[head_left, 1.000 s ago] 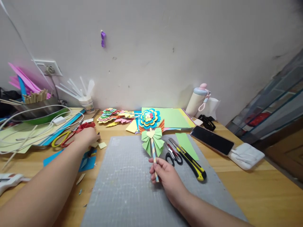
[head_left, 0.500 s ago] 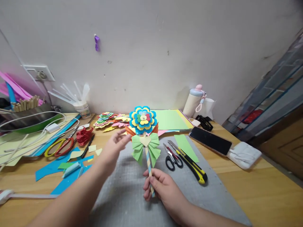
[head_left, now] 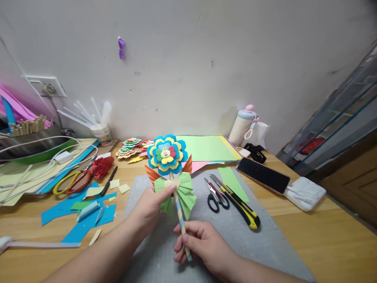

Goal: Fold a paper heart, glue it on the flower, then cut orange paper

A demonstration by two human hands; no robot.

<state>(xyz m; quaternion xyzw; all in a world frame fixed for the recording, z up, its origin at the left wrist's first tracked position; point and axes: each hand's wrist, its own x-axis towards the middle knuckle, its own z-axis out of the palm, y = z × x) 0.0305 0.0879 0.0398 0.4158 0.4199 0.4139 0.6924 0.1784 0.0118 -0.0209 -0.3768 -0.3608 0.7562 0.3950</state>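
A paper flower wand stands nearly upright over the grey cutting mat (head_left: 159, 251). Its layered blue, yellow and red flower head (head_left: 167, 154) tops a green pleated bow (head_left: 184, 194) with a small heart, on a striped paper stick (head_left: 180, 216). My right hand (head_left: 200, 243) is closed round the lower end of the stick. My left hand (head_left: 151, 206) pinches the left side of the green bow, thumb on the heart.
Black scissors (head_left: 216, 196), a yellow utility knife (head_left: 240, 204), a green strip and a phone (head_left: 263, 175) lie right of the wand. Blue paper scraps (head_left: 85, 216), yellow-red scissors (head_left: 70, 182), a red paper ball, cables and more paper flowers (head_left: 131, 146) sit at left. A bottle stands by the wall.
My left hand came back from the scraps at the left and took hold of the green bow. The wand tilted and shifted left, nearer to me.
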